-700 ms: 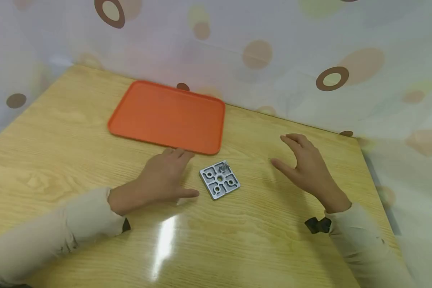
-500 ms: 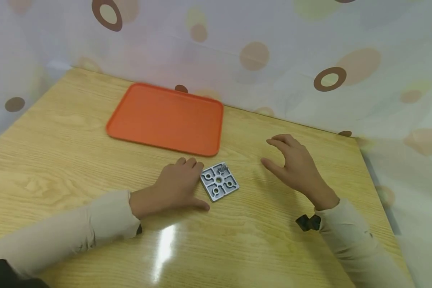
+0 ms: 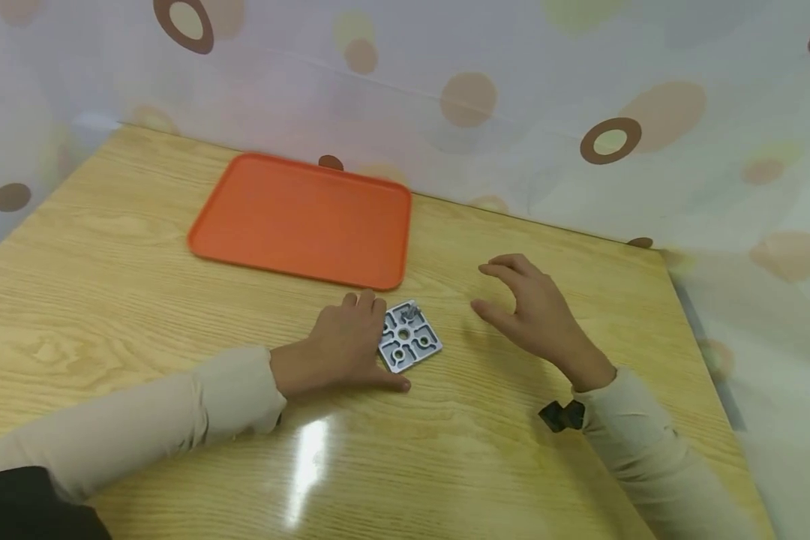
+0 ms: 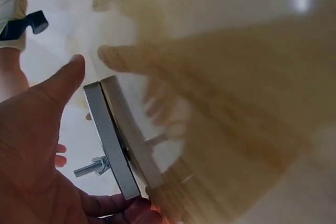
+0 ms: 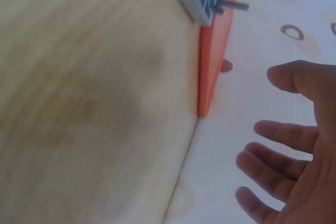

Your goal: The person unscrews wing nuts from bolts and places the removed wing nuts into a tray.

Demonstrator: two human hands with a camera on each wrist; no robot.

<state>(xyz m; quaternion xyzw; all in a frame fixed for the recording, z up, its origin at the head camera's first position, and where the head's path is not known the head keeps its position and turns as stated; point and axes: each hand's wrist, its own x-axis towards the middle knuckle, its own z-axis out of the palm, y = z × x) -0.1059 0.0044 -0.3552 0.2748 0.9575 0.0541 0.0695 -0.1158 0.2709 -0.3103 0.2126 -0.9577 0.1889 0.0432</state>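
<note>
A square grey metal plate (image 3: 412,341) with ribs and round holes lies on the wooden table. From its far corner sticks up a threaded bolt with a nut (image 4: 90,168). My left hand (image 3: 347,341) is at the plate's left side and covers part of it. In the left wrist view its fingertips (image 4: 137,211) are right at one end of the plate, while the thumb (image 4: 71,77) stands apart from it. To the right, my right hand (image 3: 536,315) hovers over the table with fingers spread and nothing in them.
An orange tray (image 3: 304,221) sits behind the plate, toward the back of the table (image 3: 486,465). A patterned curtain (image 3: 391,112) hangs along the back and right edges. Light glares off the tabletop near the front.
My left hand has moved right, up to the plate, and now overlaps its left side. The right hand has come a little leftward, nearer the plate.
</note>
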